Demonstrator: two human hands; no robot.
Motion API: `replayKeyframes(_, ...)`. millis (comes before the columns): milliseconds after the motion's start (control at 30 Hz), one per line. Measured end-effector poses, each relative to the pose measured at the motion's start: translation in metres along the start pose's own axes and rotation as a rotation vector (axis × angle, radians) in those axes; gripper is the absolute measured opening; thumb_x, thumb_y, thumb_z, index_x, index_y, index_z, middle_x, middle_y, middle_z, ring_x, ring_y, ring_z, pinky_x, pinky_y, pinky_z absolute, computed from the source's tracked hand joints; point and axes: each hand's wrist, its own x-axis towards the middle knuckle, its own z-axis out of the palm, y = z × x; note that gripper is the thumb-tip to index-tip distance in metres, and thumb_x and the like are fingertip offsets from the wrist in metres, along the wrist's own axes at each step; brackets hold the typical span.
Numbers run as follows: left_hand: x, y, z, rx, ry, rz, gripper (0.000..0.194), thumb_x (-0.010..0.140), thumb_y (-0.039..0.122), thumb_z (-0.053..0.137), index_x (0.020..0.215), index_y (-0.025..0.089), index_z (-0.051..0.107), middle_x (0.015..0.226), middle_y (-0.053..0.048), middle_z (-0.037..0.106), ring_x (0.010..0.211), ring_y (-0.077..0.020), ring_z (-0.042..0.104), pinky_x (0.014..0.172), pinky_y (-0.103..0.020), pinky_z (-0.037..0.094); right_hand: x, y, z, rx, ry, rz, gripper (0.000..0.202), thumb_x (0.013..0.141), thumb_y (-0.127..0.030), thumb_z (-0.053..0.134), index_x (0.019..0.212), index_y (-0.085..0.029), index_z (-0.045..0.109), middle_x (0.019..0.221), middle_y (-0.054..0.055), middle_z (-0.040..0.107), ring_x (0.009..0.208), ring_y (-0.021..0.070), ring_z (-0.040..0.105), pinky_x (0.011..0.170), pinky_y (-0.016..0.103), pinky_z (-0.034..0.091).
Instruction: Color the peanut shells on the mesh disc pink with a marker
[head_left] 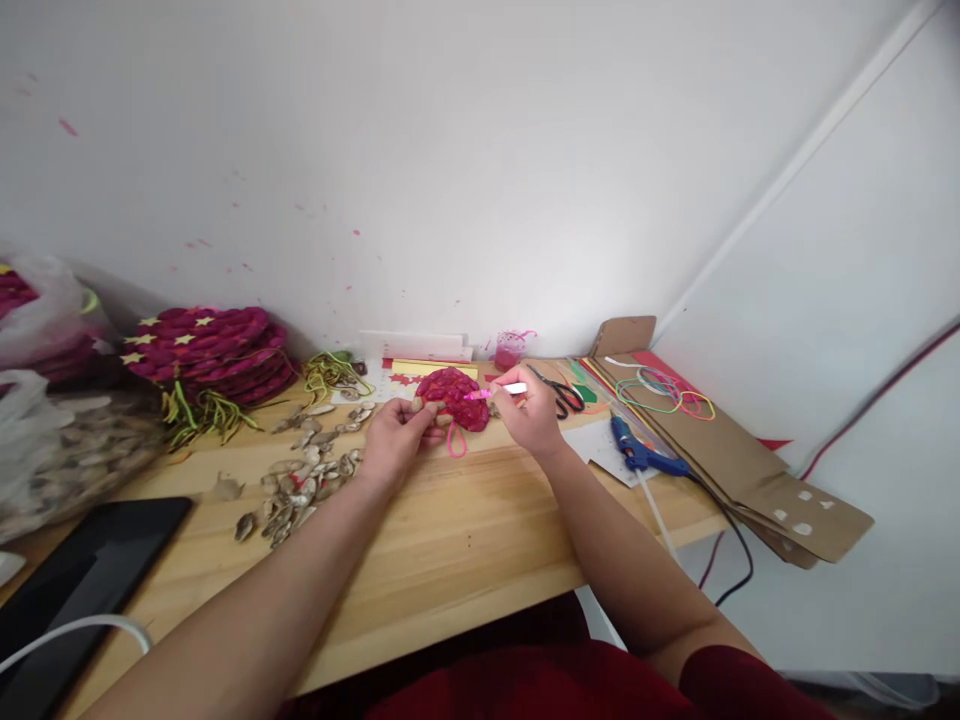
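My left hand point(401, 437) has its fingers closed on the lower left edge of a round, bumpy magenta-red craft piece point(454, 393). A pink cord loop point(457, 441) hangs from that piece toward me. In my right hand point(529, 412) is a slim paintbrush point(513, 389) with a white handle and a pink end. The pink end meets the right part of the piece's surface, or is just over it. A small cup with pink paint point(508, 350) stands behind, near the wall.
Loose brownish shells point(304, 490) lie left of my hands. Stacked magenta discs with yellow stars point(210, 350) stand at the back left, a black tablet point(90, 575) nearer me. Scissors point(568, 393), a blue glue gun point(645, 450) with its cable, and folded cardboard point(720, 460) lie right.
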Motion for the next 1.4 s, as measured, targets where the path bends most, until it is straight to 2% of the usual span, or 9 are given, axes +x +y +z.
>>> replayKeyframes(200,-0.002,0.004,0.003,0.039,0.033,-0.015,0.039,0.073,0.026,0.087,0.081,0.020,0.050,0.066,-0.003,0.074,0.049,-0.0160,0.070,0.047,-0.023,0.056,-0.006,-0.008,0.009,0.013,-0.157,-0.008,0.014,0.088,-0.034,0.065,0.082,-0.023,0.061,0.071,-0.001,0.065,0.061,0.0142,0.056,0.058,0.028,0.043)
replayKeyframes(400,-0.004,0.004,0.003,0.071,0.027,-0.021,0.038,0.075,0.025,0.086,0.081,0.021,0.049,0.059,0.000,0.070,0.048,-0.0173,0.070,0.047,-0.024,0.057,-0.006,-0.011,0.009,-0.054,-0.197,-0.130,0.010,0.091,-0.028,0.062,0.083,-0.022,0.061,0.080,0.002,0.070,0.073,0.0171,0.062,0.070,0.032,0.048)
replayKeyframes(667,-0.003,0.003,0.002,0.102,0.019,0.002,0.036,0.076,0.026,0.084,0.081,0.021,0.049,0.058,-0.001,0.071,0.049,-0.0175,0.070,0.048,-0.026,0.059,-0.007,-0.014,0.007,-0.128,-0.228,-0.251,0.008,0.092,-0.023,0.060,0.084,-0.023,0.061,0.081,0.002,0.070,0.075,0.0179,0.064,0.071,0.032,0.048)
replayKeyframes(833,-0.004,0.004,0.002,0.092,0.047,0.011,0.037,0.075,0.025,0.086,0.080,0.020,0.049,0.059,0.001,0.069,0.048,-0.0169,0.070,0.046,-0.024,0.057,-0.005,-0.016,0.002,-0.146,-0.198,-0.216,0.009,0.091,-0.024,0.060,0.082,-0.023,0.059,0.081,0.002,0.069,0.075,0.0178,0.063,0.072,0.032,0.048)
replayKeyframes(1000,-0.004,0.003,0.002,0.101,0.043,0.006,0.039,0.074,0.027,0.088,0.081,0.020,0.051,0.062,-0.001,0.071,0.050,-0.0167,0.071,0.047,-0.023,0.057,-0.004,-0.014,0.000,-0.089,-0.261,-0.149,0.008,0.092,-0.025,0.061,0.085,-0.022,0.062,0.080,0.001,0.070,0.069,0.0156,0.062,0.067,0.030,0.047)
replayKeyframes(1100,-0.001,0.000,0.000,0.088,0.044,0.017,0.042,0.071,0.030,0.090,0.081,0.020,0.051,0.064,0.000,0.072,0.050,-0.0167,0.071,0.047,-0.023,0.057,-0.003,-0.010,-0.001,-0.132,-0.169,-0.125,0.009,0.088,-0.025,0.063,0.081,-0.023,0.061,0.075,0.000,0.068,0.065,0.0151,0.059,0.064,0.029,0.045)
replayKeyframes(1200,0.002,-0.004,-0.001,0.063,0.030,0.015,0.043,0.071,0.032,0.090,0.082,0.021,0.050,0.064,0.000,0.071,0.052,-0.0172,0.072,0.048,-0.023,0.058,0.006,-0.002,-0.008,-0.109,0.000,-0.015,0.012,0.088,-0.033,0.065,0.082,-0.023,0.061,0.067,-0.003,0.063,0.059,0.0147,0.055,0.058,0.028,0.042)
replayKeyframes(1300,0.005,-0.007,-0.003,0.063,0.012,0.019,0.045,0.070,0.035,0.091,0.083,0.020,0.050,0.062,0.000,0.071,0.055,-0.0179,0.074,0.050,-0.023,0.059,0.031,0.010,-0.023,-0.068,0.162,0.142,0.022,0.091,-0.045,0.064,0.087,-0.023,0.060,0.064,-0.004,0.061,0.055,0.0152,0.054,0.056,0.028,0.040)
replayKeyframes(1400,0.007,-0.009,-0.004,0.067,-0.005,0.025,0.049,0.067,0.039,0.093,0.084,0.021,0.051,0.064,-0.001,0.072,0.056,-0.0186,0.075,0.052,-0.023,0.059,0.069,0.024,-0.039,-0.190,0.245,0.160,0.024,0.091,-0.047,0.064,0.092,-0.023,0.059,0.072,-0.001,0.067,0.064,0.0178,0.060,0.064,0.030,0.045)
